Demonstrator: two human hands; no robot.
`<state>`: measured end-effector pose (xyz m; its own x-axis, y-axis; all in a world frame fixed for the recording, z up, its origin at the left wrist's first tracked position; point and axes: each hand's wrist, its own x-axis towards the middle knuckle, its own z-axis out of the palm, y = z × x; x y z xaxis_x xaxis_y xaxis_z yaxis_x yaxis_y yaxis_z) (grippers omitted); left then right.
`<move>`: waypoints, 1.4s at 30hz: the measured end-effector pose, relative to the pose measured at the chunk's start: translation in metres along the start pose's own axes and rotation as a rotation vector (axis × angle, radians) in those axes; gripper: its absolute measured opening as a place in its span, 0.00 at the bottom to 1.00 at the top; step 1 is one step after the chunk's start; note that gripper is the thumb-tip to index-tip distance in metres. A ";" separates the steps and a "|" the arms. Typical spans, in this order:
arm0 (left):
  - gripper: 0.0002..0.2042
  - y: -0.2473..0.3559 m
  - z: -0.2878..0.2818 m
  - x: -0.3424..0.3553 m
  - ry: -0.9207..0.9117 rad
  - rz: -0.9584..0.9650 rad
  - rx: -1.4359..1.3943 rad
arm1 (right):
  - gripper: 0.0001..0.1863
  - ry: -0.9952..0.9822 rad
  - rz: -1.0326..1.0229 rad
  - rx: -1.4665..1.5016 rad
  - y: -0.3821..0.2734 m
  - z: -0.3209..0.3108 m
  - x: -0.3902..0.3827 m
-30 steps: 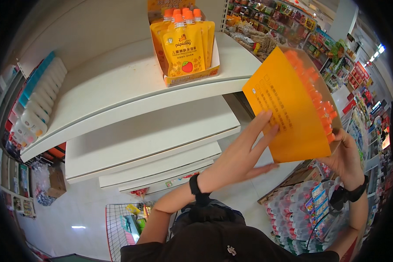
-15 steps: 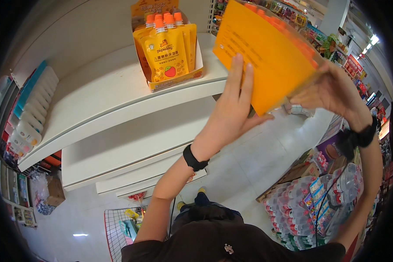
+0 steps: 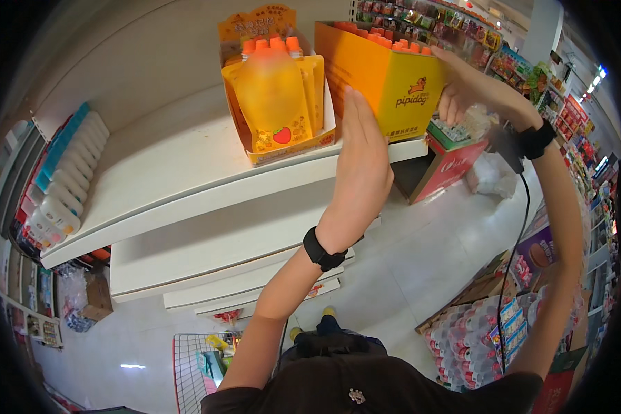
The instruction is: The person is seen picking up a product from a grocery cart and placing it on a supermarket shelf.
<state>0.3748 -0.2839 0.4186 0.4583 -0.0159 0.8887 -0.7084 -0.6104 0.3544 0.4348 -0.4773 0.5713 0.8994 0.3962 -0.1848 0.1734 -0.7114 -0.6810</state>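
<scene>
An orange and yellow display box (image 3: 410, 90), packed with orange-capped pouches, is at the right end of the white shelf (image 3: 186, 162). Its lower edge is at shelf level; full contact cannot be seen. My left hand (image 3: 362, 162) lies flat with fingers stretched against the front of its orange side. At the box's far right corner, my right hand (image 3: 462, 90) is closed around the edge, partly hidden behind it. Immediately left stands a second display box (image 3: 286, 155) with a raised back card, holding upright spouted pouches (image 3: 272, 96).
White bottles (image 3: 69, 186) line the shelf's left end. Lower shelf boards (image 3: 221, 248) step out below. A wire shopping cart (image 3: 190, 366) stands at lower left, wrapped bottle packs (image 3: 455, 345) at lower right. A red carton (image 3: 448, 169) sits beyond the shelf's end.
The box in my hands has swung from a tilted position off the shelf down and left to upright beside the other box. My left hand turned more upright; my right hand moved left.
</scene>
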 end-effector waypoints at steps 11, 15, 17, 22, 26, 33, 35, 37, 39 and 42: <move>0.33 0.002 -0.002 0.002 0.022 -0.086 0.163 | 0.28 0.345 -0.639 0.378 0.077 0.093 0.017; 0.33 -0.004 -0.003 0.002 -0.005 -0.036 0.151 | 0.35 0.407 -0.743 0.424 0.085 0.109 0.019; 0.33 -0.005 0.002 0.003 0.003 0.004 0.143 | 0.37 0.435 -0.733 0.440 0.090 0.108 0.018; 0.33 -0.006 0.003 0.005 -0.025 0.013 0.121 | 0.39 0.401 -0.752 0.547 0.092 0.113 0.023; 0.32 0.001 0.004 0.007 -0.042 -0.016 0.116 | 0.39 0.433 -0.721 0.544 0.086 0.117 0.018; 0.31 0.002 0.002 0.007 -0.063 -0.070 0.059 | 0.38 0.492 -0.748 0.551 0.080 0.129 0.026; 0.31 0.003 0.001 0.003 -0.055 -0.087 0.045 | 0.36 0.521 -0.772 0.570 0.083 0.135 0.031; 0.30 0.009 0.003 0.000 -0.016 -0.090 0.146 | 0.38 0.557 -0.793 0.555 0.086 0.136 0.037; 0.29 0.019 0.003 -0.011 -0.002 -0.066 0.178 | 0.34 0.560 -0.803 0.585 0.086 0.137 0.035; 0.28 0.045 -0.014 -0.027 -0.056 -0.134 0.132 | 0.28 0.625 -0.753 0.570 0.088 0.145 0.032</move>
<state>0.3232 -0.3000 0.4145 0.5752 0.0305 0.8175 -0.5644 -0.7085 0.4236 0.4208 -0.4429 0.4030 0.7142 0.1388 0.6861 0.6910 0.0167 -0.7227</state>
